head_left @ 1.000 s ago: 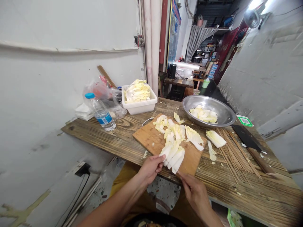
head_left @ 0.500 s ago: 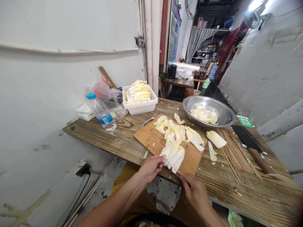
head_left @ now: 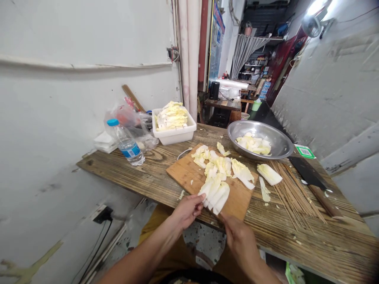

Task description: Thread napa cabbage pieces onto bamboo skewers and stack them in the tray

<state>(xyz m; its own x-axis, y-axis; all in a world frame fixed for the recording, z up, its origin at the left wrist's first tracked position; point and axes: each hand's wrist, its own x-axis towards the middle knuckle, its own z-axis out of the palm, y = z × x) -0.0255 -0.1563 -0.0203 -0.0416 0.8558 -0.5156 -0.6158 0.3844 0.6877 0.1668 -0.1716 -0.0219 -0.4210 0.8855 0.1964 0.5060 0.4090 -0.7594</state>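
Left hand (head_left: 188, 209): thumb and fingers closed on the left edge of the cabbage strips (head_left: 218, 194), near their white ends. Right hand (head_left: 239, 232): fingers curled in, tips at the near edge of the cutting board (head_left: 238, 199), just below the same ends; cannot tell whether anything thin is pinched there.

Position: strips lie side by side, partly overlapping, on the near part of the board, which sits on the worktop (head_left: 156, 173). More leaf pieces (head_left: 219, 163) lie just beyond, touching or nearly so.

Risks (judgement): the left grip covers only one side, so a sideways push from the right could make the outer strips slide or fan apart. Thin leaf would probably tear if pinched hard or pulled. White ends lie close to the board's near edge; a tug toward the body might drop a strip over it. Left fingertips would be exposed to anything pointed coming from the right.

Orientation: long axis runs away from the person, far end leaning slightly right. White, firm ends point toward the body; yellow, frilled ends point away.

Surroundings: thin sticks (head_left: 296, 193) and knife (head_left: 314, 179) to the right, apart from both hands.
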